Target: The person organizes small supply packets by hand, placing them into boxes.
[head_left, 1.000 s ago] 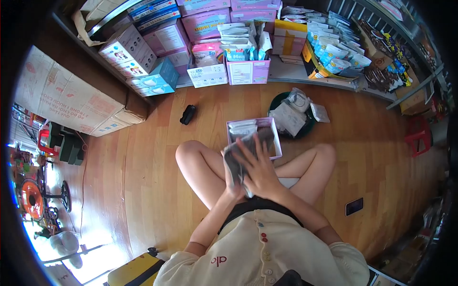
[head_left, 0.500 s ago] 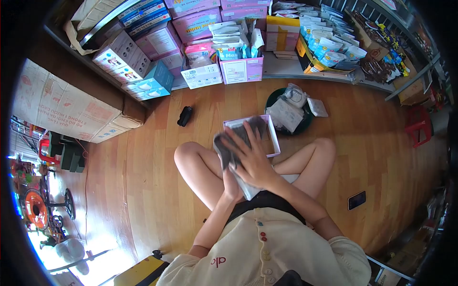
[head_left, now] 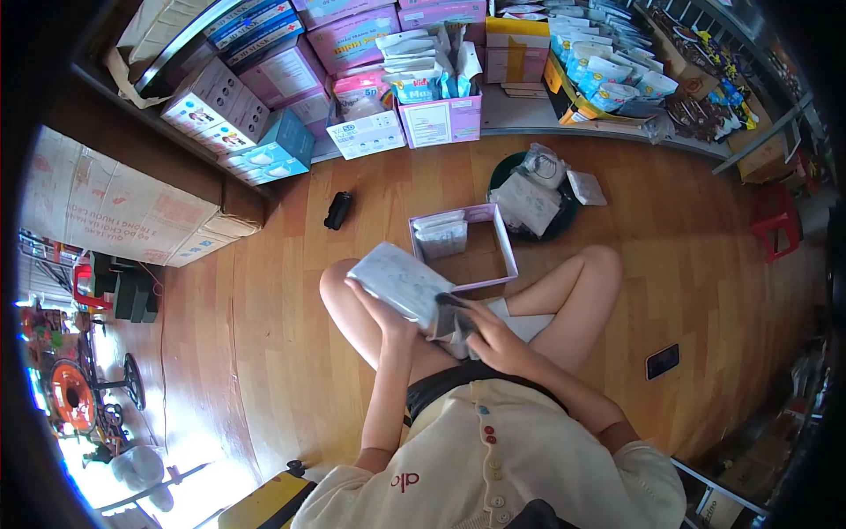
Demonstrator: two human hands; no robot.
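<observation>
My left hand (head_left: pixel 386 315) grips a flat white packet (head_left: pixel 402 280) in clear plastic by its near left edge, tilted above my crossed legs. A grey cloth (head_left: pixel 454 319) is bunched in my closed right hand (head_left: pixel 500 342), against the packet's lower right corner. Just beyond the hands stands an open pink-edged box (head_left: pixel 508 253) on the floor. Several white packets (head_left: pixel 441 233) stand in its left part, and its brown bottom shows on the right.
Behind the box, a dark green basin (head_left: pixel 566 220) holds plastic-wrapped packets. A black object (head_left: pixel 337 211) lies on the floor at left, a phone (head_left: pixel 663 361) at right. Shelves with boxes and pouches (head_left: pixel 608 75) line the back. A red stool (head_left: pixel 775 225) stands far right.
The cloth has come off the packet's top and is now bunched at its corner in my right hand. The packet has tilted left, uncovering the box and its contents.
</observation>
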